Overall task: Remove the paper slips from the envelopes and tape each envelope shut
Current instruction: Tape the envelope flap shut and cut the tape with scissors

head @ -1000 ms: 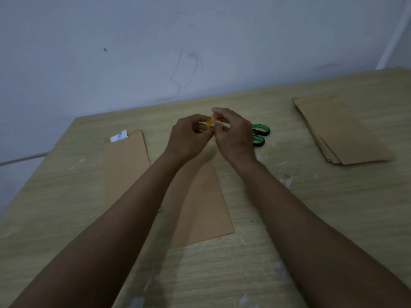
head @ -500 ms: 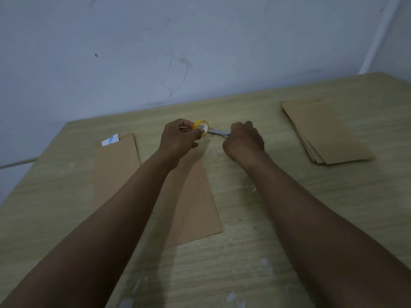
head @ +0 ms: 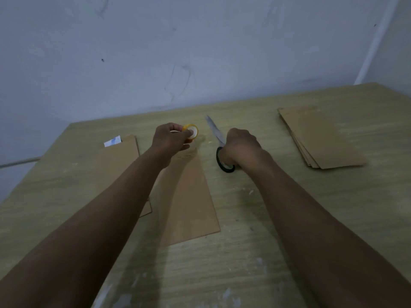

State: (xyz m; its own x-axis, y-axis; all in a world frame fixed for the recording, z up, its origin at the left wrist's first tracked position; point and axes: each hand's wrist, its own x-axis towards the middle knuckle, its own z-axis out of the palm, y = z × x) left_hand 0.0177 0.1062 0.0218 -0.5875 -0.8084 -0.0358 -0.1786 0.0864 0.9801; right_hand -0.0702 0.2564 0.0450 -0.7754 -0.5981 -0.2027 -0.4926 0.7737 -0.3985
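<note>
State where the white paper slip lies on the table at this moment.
In the head view the paper slip is on the person's left, poking out of the top of the leftmost envelope, left of the left hand.

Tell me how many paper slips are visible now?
1. The paper slip sticks out of the top of the left envelope. Other envelopes may hide more inside.

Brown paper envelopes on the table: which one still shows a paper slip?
The far-left brown envelope: a white-and-blue slip pokes from its top end. The middle envelope and right stack show none.
</note>
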